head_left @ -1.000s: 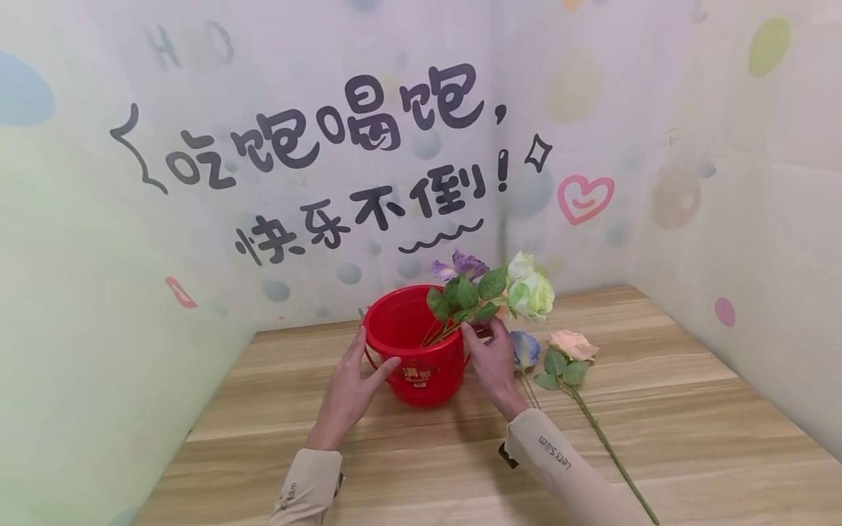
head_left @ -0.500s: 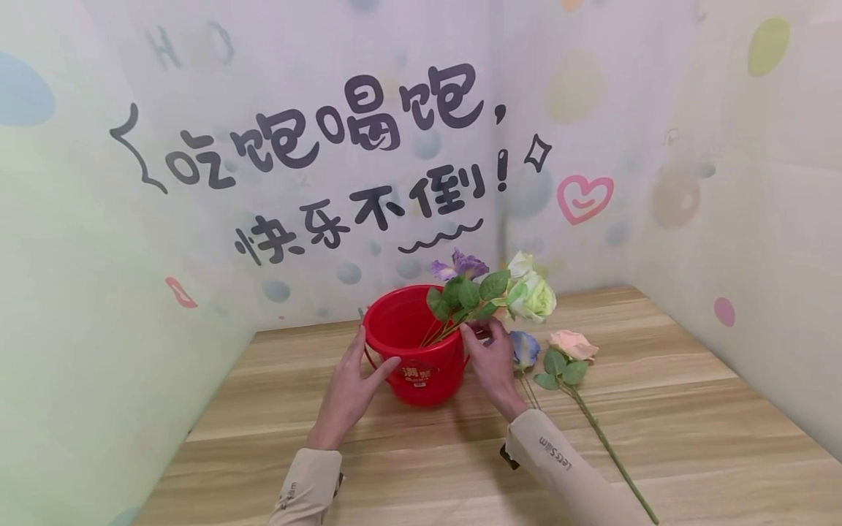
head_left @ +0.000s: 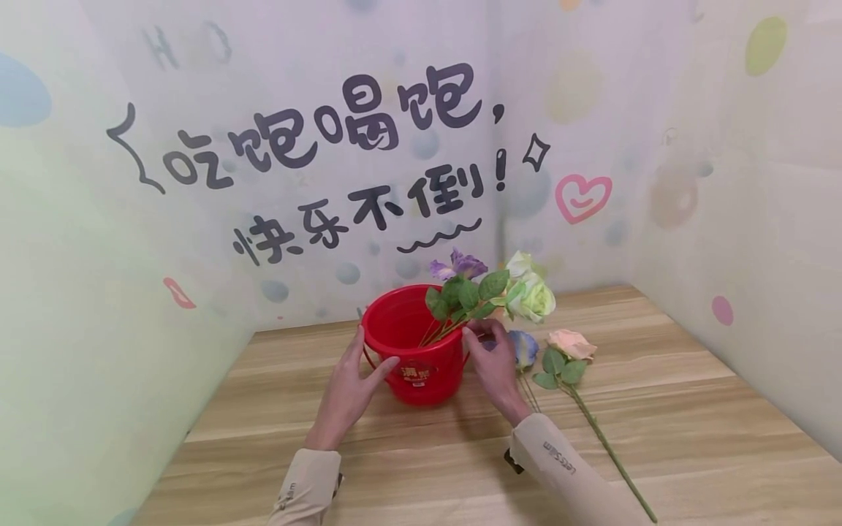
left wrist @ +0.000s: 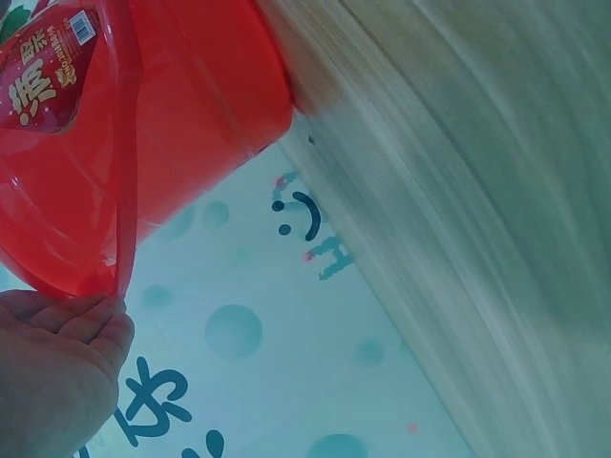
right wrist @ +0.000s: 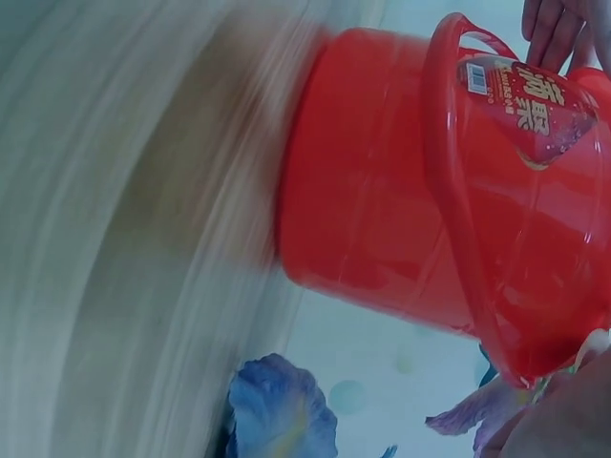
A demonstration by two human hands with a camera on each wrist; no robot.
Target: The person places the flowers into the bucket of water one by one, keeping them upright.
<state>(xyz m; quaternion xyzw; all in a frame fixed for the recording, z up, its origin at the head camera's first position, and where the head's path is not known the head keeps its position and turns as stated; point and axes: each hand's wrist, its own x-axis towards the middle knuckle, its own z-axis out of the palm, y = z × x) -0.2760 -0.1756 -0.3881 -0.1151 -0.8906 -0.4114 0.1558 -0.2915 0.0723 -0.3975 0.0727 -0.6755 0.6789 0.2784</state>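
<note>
A red bucket point(head_left: 427, 383) with a printed label stands on the wooden table. My left hand point(head_left: 347, 394) rests against its left side, fingertips by the rim and thumb out across the front. At the right rim my right hand point(head_left: 495, 365) pinches the edge, its index finger bent and partly hidden. Green-leafed stems lean over that rim just above my right thumb. They carry a purple iris point(head_left: 460, 264) and a pale green-white rose point(head_left: 531, 298). In the right wrist view, the bucket handle point(right wrist: 449, 181) crosses in front of the bucket.
To the right on the table point(head_left: 263, 467) lie a blue iris point(head_left: 524, 349) and a long-stemmed peach rose point(head_left: 574, 343). Printed walls close in the back and both sides.
</note>
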